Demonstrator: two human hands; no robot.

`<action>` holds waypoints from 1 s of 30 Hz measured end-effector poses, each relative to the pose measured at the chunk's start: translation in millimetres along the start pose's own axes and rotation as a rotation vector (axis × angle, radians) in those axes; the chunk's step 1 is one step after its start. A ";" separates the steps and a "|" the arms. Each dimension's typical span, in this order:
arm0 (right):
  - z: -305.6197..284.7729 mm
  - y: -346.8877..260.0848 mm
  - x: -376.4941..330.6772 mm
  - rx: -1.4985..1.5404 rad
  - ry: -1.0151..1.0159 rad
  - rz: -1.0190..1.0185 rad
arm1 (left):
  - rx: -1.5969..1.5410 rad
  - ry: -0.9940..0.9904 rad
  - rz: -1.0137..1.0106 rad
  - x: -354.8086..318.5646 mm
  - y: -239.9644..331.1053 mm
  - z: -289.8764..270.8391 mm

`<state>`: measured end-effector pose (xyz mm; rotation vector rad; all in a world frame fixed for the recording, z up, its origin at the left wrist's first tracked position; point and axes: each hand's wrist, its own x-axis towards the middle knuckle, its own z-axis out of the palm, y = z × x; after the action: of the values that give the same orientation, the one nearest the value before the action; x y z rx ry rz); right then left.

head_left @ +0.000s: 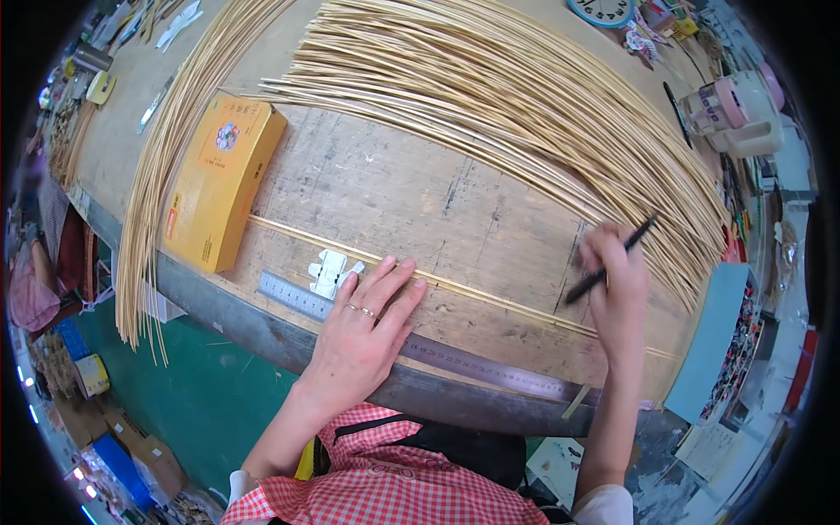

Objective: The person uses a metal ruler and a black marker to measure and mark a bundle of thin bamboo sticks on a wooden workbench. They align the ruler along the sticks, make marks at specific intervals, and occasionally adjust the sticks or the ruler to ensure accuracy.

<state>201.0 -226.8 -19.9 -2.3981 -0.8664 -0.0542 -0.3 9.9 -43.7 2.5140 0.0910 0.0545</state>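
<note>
My left hand (pixel 363 328) lies flat, fingers spread, on a wooden workbench (pixel 411 197), its fingertips pressing a pair of thin bamboo strips (pixel 490 297) that run across the bench. Rings show on one finger. My right hand (pixel 617 293) grips a black pen (pixel 610 262), tip down near the same strips at the right. A long steel ruler (pixel 455 359) lies along the bench's front edge, partly under my left hand. A small white notched piece (pixel 328 271) sits just left of my fingers.
A large fan of thin bamboo strips (pixel 516 96) covers the far half of the bench; another bundle (pixel 162 166) hangs over the left edge. A yellow flat box (pixel 219 179) lies at the left. A pink and white jug (pixel 735 109) and a clock (pixel 604 9) stand far right.
</note>
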 end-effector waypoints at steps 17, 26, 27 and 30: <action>1.8 13.5 4.1 -0.035 0.122 -0.051 | 0.069 0.061 0.065 -2.6 -7.7 5.3; 0.5 19.1 -66.2 -0.024 0.072 -0.109 | 0.030 0.092 0.066 -4.1 -8.9 11.2; -1.5 20.1 -71.3 -0.022 0.072 -0.091 | 0.027 0.093 0.065 -3.2 -8.8 10.6; -7.5 23.2 -83.8 -0.022 0.068 -0.051 | 0.021 0.090 0.061 -1.8 -7.5 9.5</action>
<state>150.0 -293.2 -44.4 -2.3805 -0.8994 -0.1643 -1.9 10.3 -55.8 2.5346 0.0517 0.1931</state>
